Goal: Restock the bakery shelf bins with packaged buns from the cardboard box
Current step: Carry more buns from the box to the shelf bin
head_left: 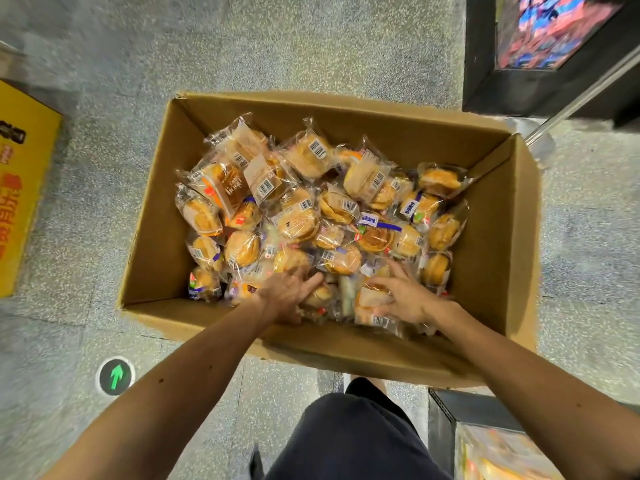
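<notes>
Brown cardboard box (156,237). Inside, buns (301,223): golden, clear wrap w/ white barcode labels, some blue bands. Grey-speckle floor (104,81) round box. Yellow carton (24,174) left of box, red text.

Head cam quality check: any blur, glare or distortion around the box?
Head view: left hand fingers motion-blurred; right hand sharper, gripping a bun pack; glare specks on the packaged buns; fisheye bows the cardboard box edges; its near wall and the top-right bin are soft.
</notes>
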### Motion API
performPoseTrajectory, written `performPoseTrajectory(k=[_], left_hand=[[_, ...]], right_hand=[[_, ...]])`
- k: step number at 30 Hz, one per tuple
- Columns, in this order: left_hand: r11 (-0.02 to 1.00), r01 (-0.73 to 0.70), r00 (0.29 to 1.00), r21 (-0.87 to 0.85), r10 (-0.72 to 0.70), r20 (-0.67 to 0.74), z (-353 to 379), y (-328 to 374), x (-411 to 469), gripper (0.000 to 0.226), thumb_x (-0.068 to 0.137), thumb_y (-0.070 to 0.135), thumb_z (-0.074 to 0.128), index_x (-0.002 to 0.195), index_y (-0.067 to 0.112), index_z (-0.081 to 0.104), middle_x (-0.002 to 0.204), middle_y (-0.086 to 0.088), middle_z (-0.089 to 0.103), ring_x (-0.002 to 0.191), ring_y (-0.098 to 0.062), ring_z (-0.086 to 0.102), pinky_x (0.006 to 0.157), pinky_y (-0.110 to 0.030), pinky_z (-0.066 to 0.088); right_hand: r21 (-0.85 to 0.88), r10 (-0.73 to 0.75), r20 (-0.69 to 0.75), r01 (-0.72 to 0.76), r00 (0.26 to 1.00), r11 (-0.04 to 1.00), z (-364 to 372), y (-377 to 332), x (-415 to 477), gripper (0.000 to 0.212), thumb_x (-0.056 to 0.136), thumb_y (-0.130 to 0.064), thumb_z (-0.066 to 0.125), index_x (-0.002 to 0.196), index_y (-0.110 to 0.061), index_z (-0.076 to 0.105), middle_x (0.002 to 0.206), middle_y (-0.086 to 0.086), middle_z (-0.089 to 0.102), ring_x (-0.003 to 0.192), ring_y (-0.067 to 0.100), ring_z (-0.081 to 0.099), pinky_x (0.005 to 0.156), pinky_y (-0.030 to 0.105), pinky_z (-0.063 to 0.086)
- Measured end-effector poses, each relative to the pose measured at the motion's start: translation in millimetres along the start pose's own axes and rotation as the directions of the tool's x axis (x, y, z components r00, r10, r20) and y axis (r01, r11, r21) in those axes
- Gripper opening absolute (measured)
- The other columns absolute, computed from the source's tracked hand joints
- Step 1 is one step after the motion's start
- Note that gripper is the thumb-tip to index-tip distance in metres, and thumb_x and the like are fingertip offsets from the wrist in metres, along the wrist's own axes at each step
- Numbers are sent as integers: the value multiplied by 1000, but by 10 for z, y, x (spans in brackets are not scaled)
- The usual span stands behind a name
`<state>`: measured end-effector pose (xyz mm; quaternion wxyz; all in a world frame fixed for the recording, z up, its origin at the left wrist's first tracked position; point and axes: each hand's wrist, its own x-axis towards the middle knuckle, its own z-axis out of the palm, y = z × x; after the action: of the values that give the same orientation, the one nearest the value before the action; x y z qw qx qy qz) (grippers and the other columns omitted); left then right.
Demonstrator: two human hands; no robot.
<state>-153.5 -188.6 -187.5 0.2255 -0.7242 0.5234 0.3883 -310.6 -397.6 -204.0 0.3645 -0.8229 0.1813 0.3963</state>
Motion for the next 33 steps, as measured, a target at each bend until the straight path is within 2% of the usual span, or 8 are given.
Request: performPoseTrajectory(k=[4, 9, 12, 16, 20, 25, 29, 33], left_hand=[[941, 76, 994, -330, -96, -46, -88, -134, -68, 96, 82, 42, 75, 151, 24, 11, 137, -11, 39, 104, -25, 55, 86, -31, 50], [842, 74, 975, -535, -173, -138, -201, -216, -237, 92, 79, 40, 79, 147, 24, 18, 138, -9, 42, 113, -30, 54, 94, -41, 50], [702, 15, 952, -712, -228, -204, -294, -262, -369, 83, 76, 35, 81, 137, 28, 24, 128, -8, 53, 108, -29, 59, 90, -47, 54], [327, -96, 913, -940, -347, -214, -437, -307, -576, 70, 80, 11, 80, 130, 20, 32, 111, 1, 59, 99, -17, 63, 88, -39, 56], [115, -149, 894, -982, -409, -183, -521, -313, -746, 82, 78, 12, 80, 141, 20, 29, 116, -9, 62, 87, -18, 64, 59, -21, 53], [-148, -236, 918, -960, -357, -171, -655, -277, -1035, 68, 83, 14, 76, 137, 22, 35, 117, -10, 66, 91, -24, 71, 65, -37, 59], [-302, -335, 923, -892, -293, -248, -858, -205, -1354, 62, 89, 14, 69, 140, 19, 35, 117, -11, 65, 89, -21, 70, 62, -35, 57], [-273, -427, 901, -862, -211, -379, -1029, -77, -1655, 78, 87, 23, 71, 148, 27, 23, 117, -8, 64, 101, -25, 66, 82, -52, 57]], right_hand=[[203, -20, -59, 32, 998, 979, -118, 61, -81, 70, 83, -37, 77, 145, -34, 44, 165, -4, -1, 153, 24, 2, 124, 49, 9], [378, 26, -73, 4, 997, 926, -212, 75, -201, 81, 75, -49, 81, 145, -33, 44, 164, -3, 16, 151, 24, 13, 122, 51, 15], [640, 70, -17, -43, 997, 767, -261, 34, -309, 106, 53, -62, 86, 145, -32, 42, 146, 2, 47, 130, 26, 52, 106, 51, 46], [895, 98, 17, -59, 995, 442, -358, -106, -535, 69, 76, -27, 79, 137, -28, 47, 123, 6, 66, 104, 28, 70, 91, 55, 56], [997, 32, 2, -4, 1000, 77, -419, -194, -772, 52, 85, -20, 70, 134, -24, 53, 128, 13, 66, 112, 36, 66, 98, 65, 47], [957, -66, -132, 110, 989, -269, -329, -373, -1108, 92, 62, -26, 93, 143, -22, 50, 140, 21, 55, 126, 46, 54, 98, 70, 43], [914, -68, -277, 242, 958, -325, -172, -664, -1487, 75, 44, -33, 97, 113, -13, 75, 123, 22, 67, 108, 42, 66, 81, 62, 54], [832, 39, -404, 385, 914, -400, 75, -956, -1854, 54, 68, -36, 75, 115, -8, 73, 139, 25, 55, 123, 48, 55, 100, 71, 38]])
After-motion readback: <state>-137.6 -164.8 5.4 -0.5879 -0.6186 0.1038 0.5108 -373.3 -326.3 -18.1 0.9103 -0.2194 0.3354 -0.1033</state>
